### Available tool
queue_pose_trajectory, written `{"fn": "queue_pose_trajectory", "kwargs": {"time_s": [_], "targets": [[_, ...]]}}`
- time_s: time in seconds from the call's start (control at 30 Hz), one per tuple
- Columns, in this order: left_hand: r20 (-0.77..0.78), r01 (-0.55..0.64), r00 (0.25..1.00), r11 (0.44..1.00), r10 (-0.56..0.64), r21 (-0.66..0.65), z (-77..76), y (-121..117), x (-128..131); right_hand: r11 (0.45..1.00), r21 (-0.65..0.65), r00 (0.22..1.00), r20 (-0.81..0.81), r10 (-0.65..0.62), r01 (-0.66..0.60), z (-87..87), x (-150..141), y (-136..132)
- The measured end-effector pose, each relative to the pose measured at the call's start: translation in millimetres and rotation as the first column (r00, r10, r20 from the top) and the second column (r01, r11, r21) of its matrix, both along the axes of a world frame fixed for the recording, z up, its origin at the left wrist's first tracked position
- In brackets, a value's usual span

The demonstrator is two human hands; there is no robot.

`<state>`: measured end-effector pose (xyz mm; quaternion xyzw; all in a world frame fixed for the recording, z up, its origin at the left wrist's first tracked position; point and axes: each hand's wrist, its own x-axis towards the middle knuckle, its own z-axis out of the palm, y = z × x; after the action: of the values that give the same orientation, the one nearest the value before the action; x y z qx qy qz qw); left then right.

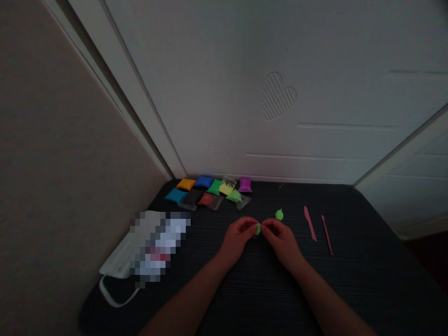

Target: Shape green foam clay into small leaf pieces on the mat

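Your left hand (pixel 240 239) and right hand (pixel 282 239) pinch a small lime-green claylike lump (pixel 258 229) between them, over the black wood-grained tabletop (pixel 245 294); beyond, a rounded lime-green piece (pixel 279 214) looks shaped, the held one seemingly unfinished.

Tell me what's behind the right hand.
Just beyond the right hand, a loose green piece lies on the dark table. The tabletop directly beneath the hand is covered; anything there can't be seen.

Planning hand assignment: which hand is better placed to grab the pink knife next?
Right hand, likely: the pink knife lies on that side, nearer to it. The left hand is farther; both have fingertips at the green lump.
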<state>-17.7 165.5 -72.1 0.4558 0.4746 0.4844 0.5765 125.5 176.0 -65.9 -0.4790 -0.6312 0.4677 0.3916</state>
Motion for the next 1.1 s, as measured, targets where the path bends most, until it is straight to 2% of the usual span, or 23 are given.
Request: {"fn": "queue_pose_trajectory", "kwargs": {"time_s": [0.23,0.47,0.63,0.97,1.1], "targets": [[-0.02,0.012,1.0,1.0,-0.012,-0.02,0.3,0.6,-1.0,1.0,-0.007,1.0,0.025,0.001,0.0,-2.1,0.1,-0.7],[-0.019,0.02,1.0,1.0,-0.02,-0.023,2.7,0.1,-1.5,0.995,-0.096,0.995,-0.097,-0.006,-0.003,0.2,0.5,1.4],[-0.018,0.008,1.0,1.0,-0.009,-0.021,4.3,-0.6,-2.2,0.994,-0.105,0.992,-0.128,-0.002,-0.012,-0.8,-0.4,1.8],[-0.111,-0.007,0.994,0.999,0.013,0.053,4.2,-1.4,-2.1,0.994,-0.104,0.997,-0.077,0.007,-0.016,1.9,-0.2,1.0],[-0.091,-0.026,0.995,0.999,0.03,0.046,1.3,-1.0,-2.0,0.994,-0.105,0.995,-0.091,0.027,-0.036,0.6,0.5,1.4]]}}
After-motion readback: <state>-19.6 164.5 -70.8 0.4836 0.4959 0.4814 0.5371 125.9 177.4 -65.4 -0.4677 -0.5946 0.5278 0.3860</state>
